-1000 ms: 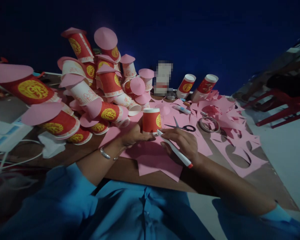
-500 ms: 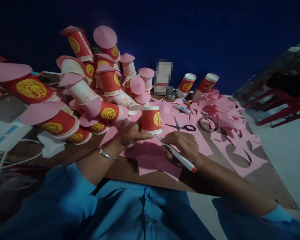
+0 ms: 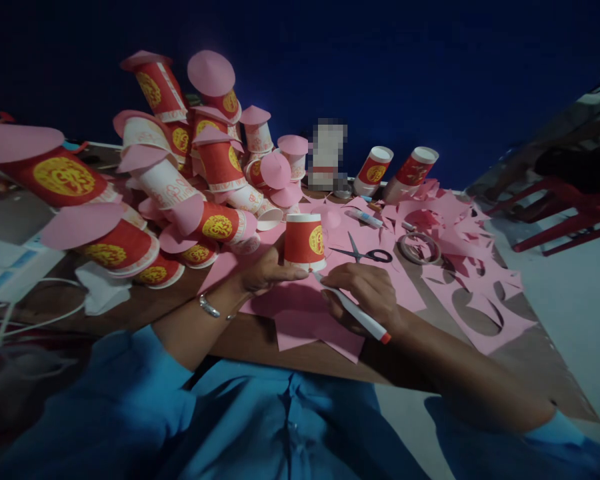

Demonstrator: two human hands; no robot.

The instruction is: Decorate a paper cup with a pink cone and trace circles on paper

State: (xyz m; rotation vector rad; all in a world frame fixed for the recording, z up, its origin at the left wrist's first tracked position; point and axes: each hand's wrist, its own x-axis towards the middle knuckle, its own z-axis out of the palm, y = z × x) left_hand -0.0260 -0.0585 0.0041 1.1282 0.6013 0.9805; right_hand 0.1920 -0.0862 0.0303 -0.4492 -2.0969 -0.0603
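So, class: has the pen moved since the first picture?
Yes: judged against the scissors lying on the paper, the pen in the right hand has shifted slightly downward in the view.

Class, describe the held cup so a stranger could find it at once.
On the brown table, pink paper covers the middle. Over it, the left hand holds a red cup with a yellow emblem. Unlike the cone-topped cups piled at left, it wears no cone; unlike the coneless cups at the back, it is held.
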